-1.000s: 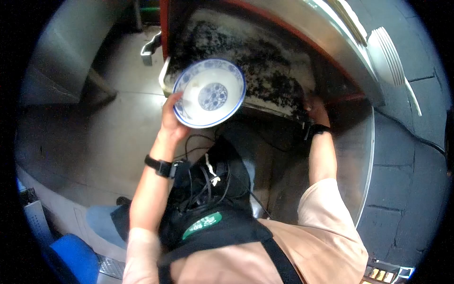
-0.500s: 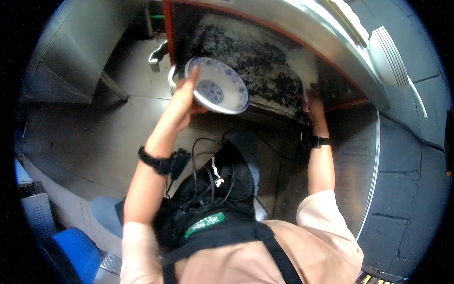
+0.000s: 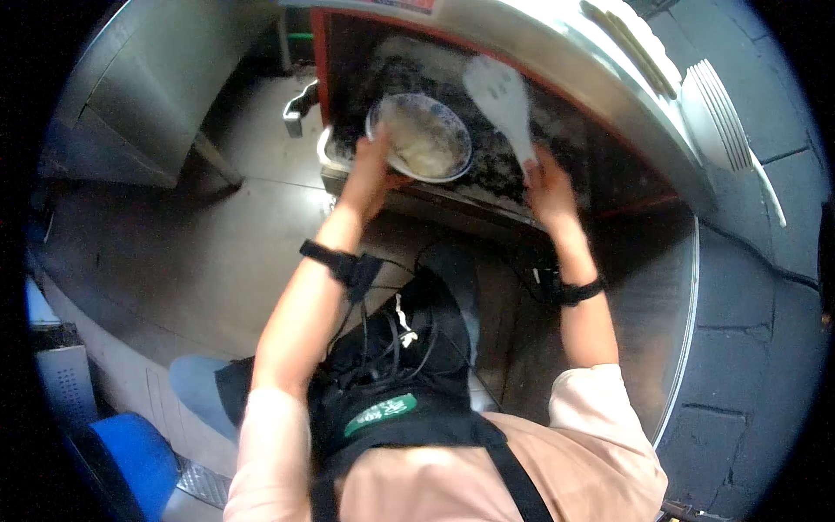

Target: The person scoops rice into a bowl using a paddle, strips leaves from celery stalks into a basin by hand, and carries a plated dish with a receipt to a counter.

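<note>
Head camera, upper centre: the left hand clamps a bowl of pale food, needing steady support, as the right hand pinches a white paddle's handle.

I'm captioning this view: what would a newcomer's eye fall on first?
Probably the blue-patterned bowl, held in the left hand with something pale inside. Next, the white paddle in the right hand, over a dark, mottled surface. Then the stacked white dishes at the upper right.
</note>
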